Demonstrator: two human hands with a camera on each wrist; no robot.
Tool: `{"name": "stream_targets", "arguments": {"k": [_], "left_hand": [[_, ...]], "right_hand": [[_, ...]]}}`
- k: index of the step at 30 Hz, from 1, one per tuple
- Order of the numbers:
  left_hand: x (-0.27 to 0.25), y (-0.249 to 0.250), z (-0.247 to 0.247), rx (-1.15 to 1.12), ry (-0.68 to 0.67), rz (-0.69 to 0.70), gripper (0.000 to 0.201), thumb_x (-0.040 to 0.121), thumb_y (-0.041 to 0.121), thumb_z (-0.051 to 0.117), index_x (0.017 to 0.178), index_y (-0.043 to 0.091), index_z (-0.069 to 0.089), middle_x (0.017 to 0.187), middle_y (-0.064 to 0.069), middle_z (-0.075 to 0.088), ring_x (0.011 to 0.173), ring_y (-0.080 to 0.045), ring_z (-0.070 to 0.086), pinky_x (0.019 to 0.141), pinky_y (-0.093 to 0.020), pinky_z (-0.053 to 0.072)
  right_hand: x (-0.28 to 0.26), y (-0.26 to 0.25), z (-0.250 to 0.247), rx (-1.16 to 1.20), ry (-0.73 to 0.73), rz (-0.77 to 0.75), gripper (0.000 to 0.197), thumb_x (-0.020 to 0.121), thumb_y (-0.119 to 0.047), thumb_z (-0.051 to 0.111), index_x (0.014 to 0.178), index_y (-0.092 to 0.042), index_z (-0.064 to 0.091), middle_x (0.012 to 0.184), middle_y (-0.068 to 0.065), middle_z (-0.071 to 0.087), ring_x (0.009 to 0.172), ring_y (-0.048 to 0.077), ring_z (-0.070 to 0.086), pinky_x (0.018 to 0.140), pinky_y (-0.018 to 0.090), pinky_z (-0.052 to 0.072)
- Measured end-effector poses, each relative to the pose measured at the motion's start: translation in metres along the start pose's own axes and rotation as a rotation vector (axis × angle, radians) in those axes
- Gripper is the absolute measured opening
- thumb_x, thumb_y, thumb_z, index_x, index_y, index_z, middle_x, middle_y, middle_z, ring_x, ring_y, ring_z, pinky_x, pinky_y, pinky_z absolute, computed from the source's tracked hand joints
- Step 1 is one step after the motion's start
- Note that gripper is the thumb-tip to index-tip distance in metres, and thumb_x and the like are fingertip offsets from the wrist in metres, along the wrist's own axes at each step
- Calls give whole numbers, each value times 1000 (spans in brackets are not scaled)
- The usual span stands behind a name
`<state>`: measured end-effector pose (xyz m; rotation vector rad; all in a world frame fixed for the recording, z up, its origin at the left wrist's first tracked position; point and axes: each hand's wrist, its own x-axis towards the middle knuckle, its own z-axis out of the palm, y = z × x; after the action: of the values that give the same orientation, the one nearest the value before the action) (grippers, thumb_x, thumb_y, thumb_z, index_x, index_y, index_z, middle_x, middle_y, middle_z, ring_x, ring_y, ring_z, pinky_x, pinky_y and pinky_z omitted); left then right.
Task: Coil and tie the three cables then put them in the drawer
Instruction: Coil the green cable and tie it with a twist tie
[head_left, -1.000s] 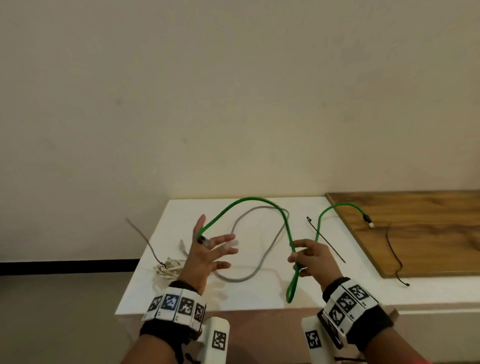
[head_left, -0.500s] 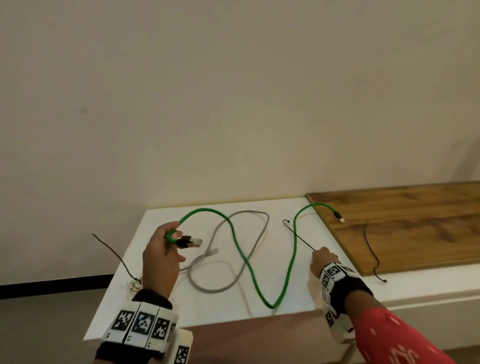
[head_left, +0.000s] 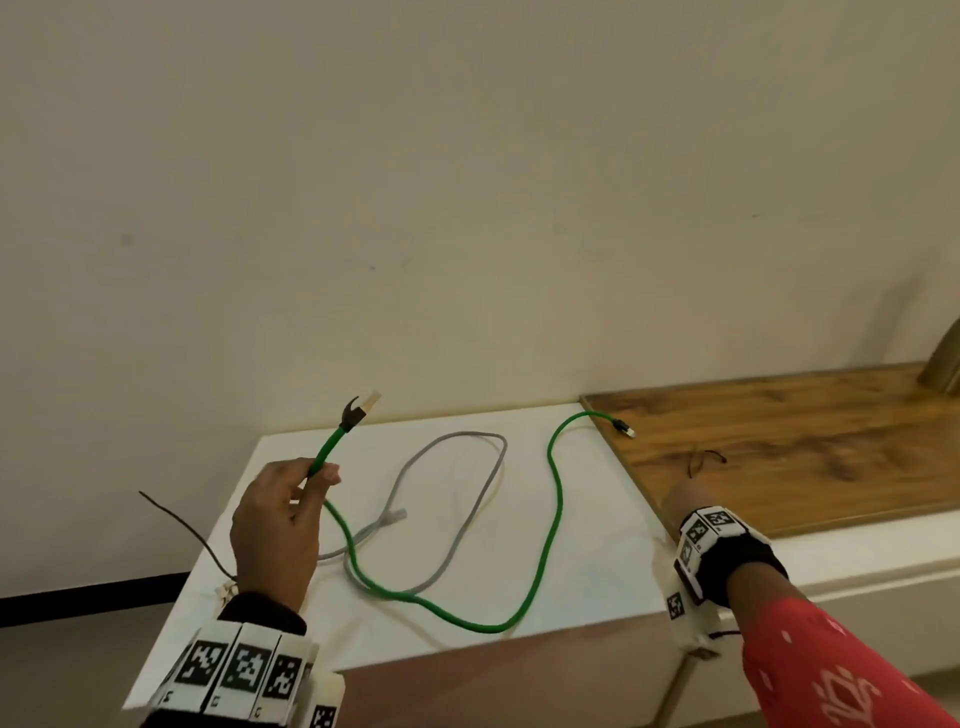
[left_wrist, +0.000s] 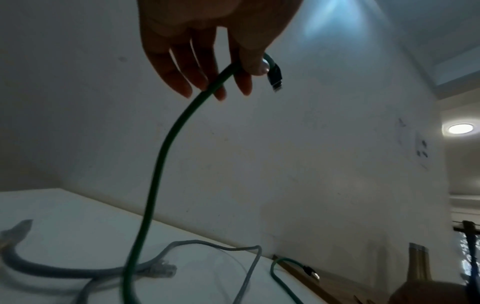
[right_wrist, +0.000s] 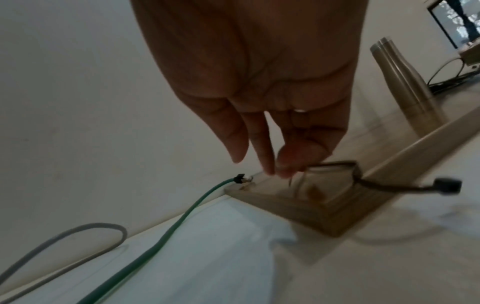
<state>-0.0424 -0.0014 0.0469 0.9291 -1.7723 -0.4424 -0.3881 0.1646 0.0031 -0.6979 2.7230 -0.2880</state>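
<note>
My left hand (head_left: 319, 475) pinches the green cable (head_left: 553, 519) just below its black plug (head_left: 361, 408) and holds that end up above the white table (head_left: 597, 561). In the left wrist view, thumb and forefinger of the left hand (left_wrist: 249, 67) nip the green cable (left_wrist: 158, 164). The rest of it snakes across the table to its far plug (head_left: 623, 428) on the wooden board (head_left: 805, 447). A grey cable (head_left: 452, 499) lies looped under it. My right hand (head_left: 685, 499) is at the board's near corner; in its wrist view the right hand (right_wrist: 285, 168) pinches a thin black tie (right_wrist: 337, 164).
A thin brown tie (head_left: 182, 525) sticks out past the table's left edge, next to a cream cable bundle (head_left: 226, 590) half hidden by my wrist. A steel bottle (right_wrist: 405, 82) stands at the far right. The wall runs close behind the table.
The left hand closed on the green cable's end and lifted its plug. The right hand let go of the green cable and moved right to the board. The black tie on the white top is gone.
</note>
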Motion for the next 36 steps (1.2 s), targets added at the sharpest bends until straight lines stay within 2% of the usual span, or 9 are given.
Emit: {"name": "stream_targets", "arguments": {"k": [6,10,15,18,20,25,28,32,36], "left_hand": [[-7,28,-9,37,-90,263,35,81,42,57,80,9,69,63,1,59,72,-25,47,61,-34,35],[-15,50,-17,89,-211,453,53,86,63,30,79,24,65,59,3,60,58,-24,54,55,-40,45],[-45,84,-22,303,-344,714,40,83,56,36,73,30,65,55,7,55,49,-14,56,55,-31,36],[-66,99,-29,305,-376,836,31,76,48,44,68,27,65,54,7,53,46,-12,53,54,-28,30],[-76,107,-34,304,-400,885,29,76,46,45,67,23,62,52,5,51,45,-12,50,53,-26,29],[-85,110,-56,188,-457,610,40,70,55,49,56,17,50,47,9,42,45,-9,39,51,-18,24],[-88,106,-58,-78,-482,392,38,73,57,49,57,24,42,47,10,34,49,-4,33,50,-17,25],[-100,87,-53,-447,-414,2,26,84,40,44,68,22,52,50,7,39,45,-8,38,47,-26,40],[-132,85,-36,-516,-593,-192,20,89,26,39,82,16,54,51,8,34,39,-8,31,38,-22,34]], "right_hand": [[-27,3,-31,5,-21,-139,33,94,-4,36,122,4,53,129,20,55,109,29,54,77,29,45],[-69,4,-49,42,-27,-299,32,93,-2,38,117,-3,57,127,14,57,117,29,52,91,30,42],[-152,-23,-71,414,194,-854,25,93,-5,45,109,-11,64,115,1,63,108,11,56,92,19,40],[-211,-43,-67,428,-40,-1124,26,95,-16,44,112,-11,63,109,-12,62,97,-12,56,86,5,40],[-232,-48,-53,339,-191,-1173,36,94,-30,40,114,-10,63,103,-6,67,89,-5,61,81,10,45],[-245,-49,-33,389,-520,-1075,31,97,-27,36,93,-9,61,84,1,69,57,2,60,56,13,43],[-251,-50,-38,809,-847,-868,27,93,-29,40,72,-17,52,57,-1,63,45,8,50,41,17,38],[-251,-50,-59,1474,-983,-618,21,83,-28,49,66,-15,49,43,-5,40,39,9,35,43,20,35],[-246,-52,-64,1843,-940,-697,26,60,-21,79,79,-10,67,55,-4,49,48,11,48,51,24,49]]}}
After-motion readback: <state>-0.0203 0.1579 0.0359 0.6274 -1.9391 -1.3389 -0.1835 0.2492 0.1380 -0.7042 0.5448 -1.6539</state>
